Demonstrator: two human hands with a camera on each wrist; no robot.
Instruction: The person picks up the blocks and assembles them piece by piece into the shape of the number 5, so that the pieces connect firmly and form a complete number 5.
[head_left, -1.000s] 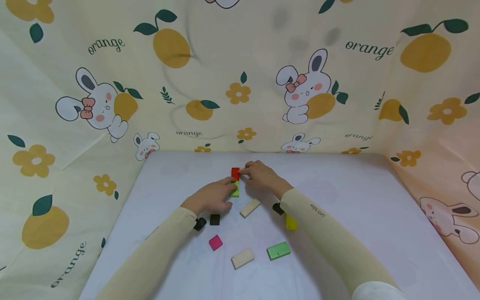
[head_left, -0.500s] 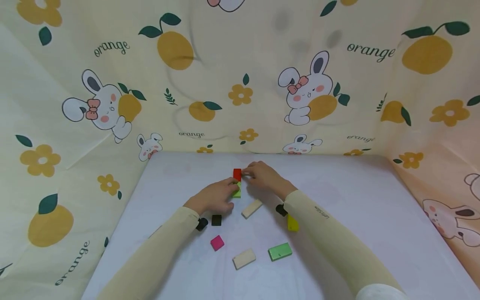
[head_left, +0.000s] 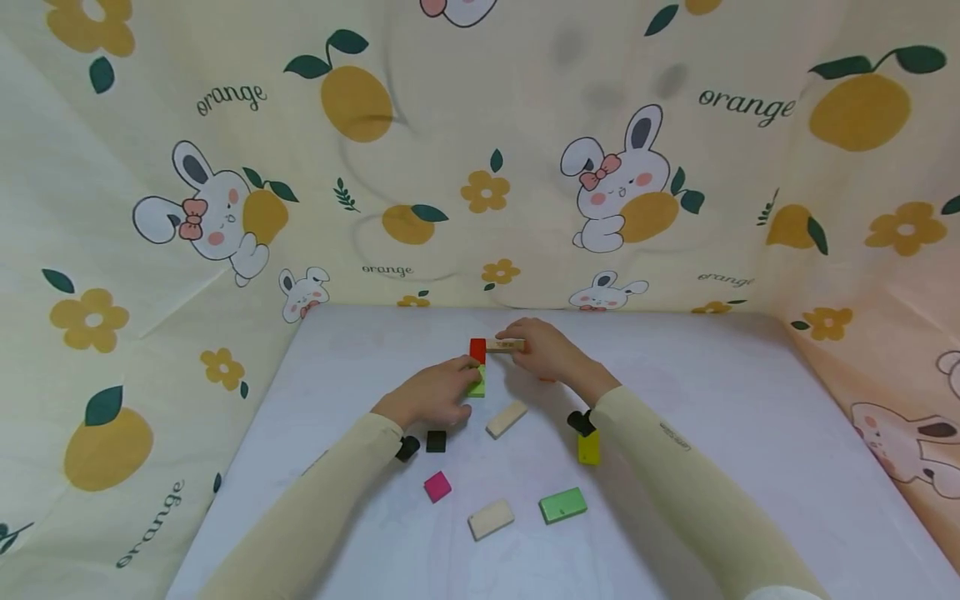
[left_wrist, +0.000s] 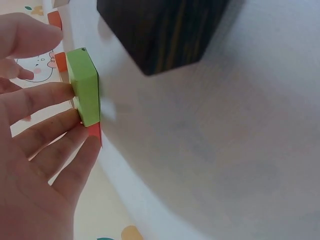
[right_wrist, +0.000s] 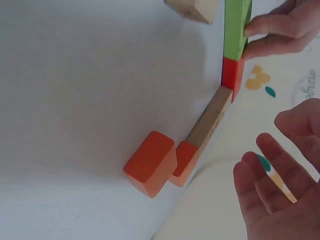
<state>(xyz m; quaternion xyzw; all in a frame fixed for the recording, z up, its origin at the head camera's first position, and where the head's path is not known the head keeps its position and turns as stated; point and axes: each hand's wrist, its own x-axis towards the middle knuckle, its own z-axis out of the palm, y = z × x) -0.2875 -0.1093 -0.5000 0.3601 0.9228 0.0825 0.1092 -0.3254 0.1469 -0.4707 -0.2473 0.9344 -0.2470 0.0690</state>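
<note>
My left hand (head_left: 435, 392) rests its fingertips on the side of a light green block (left_wrist: 85, 90), thumb held apart. A red block (head_left: 477, 348) continues the line at the green block's far end. From the red block a wooden block (right_wrist: 212, 117) runs off to the right, with an orange block (right_wrist: 185, 162) at its other end. My right hand (head_left: 551, 354) is beside that end, fingers loosely extended and holding nothing in the right wrist view. A second orange block (right_wrist: 152, 160) stands close by, on the near side.
Nearer on the white table (head_left: 360, 550) lie two plain wooden blocks, one behind (head_left: 507, 419) and one in front (head_left: 491, 520). Around them are a dark block (head_left: 436, 442), a pink cube (head_left: 437, 487), a green block (head_left: 562, 505) and a yellow block (head_left: 588, 448). Patterned cloth (head_left: 450, 100) encloses the table.
My right hand has shifted to the right, away from the red block, uncovering the wooden block beside it. My left hand stays at the green block. The head view has moved slightly.
</note>
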